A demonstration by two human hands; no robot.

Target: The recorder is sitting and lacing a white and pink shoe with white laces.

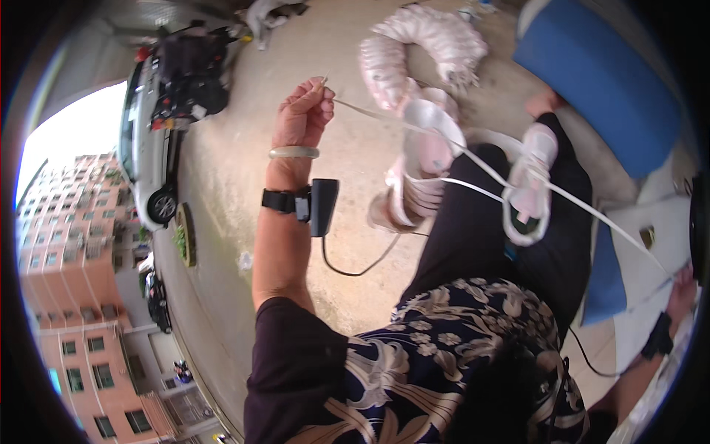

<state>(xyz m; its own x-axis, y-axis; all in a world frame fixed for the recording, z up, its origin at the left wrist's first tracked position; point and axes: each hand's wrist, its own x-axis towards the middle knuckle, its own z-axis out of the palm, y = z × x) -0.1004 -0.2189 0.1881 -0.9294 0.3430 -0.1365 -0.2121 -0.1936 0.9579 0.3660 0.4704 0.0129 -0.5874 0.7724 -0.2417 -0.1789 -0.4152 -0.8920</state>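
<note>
Concrete ground (214, 159) is seen around the left hand (305, 111), and a car (140, 133) is parked further to the left of it. By this hand, whose fingers are closed together, a white lace (473, 157) is held near its end. Between the two hands, a pale pink shoe (526, 201) is placed on the dark trousers (462, 222), and it is crossed by the tight lace. By the lace, the right hand (680, 292) is reached; whether its fingers are clamped on it cannot be told. More pale shoes (425, 174) are gathered to the right of the left hand.
</note>
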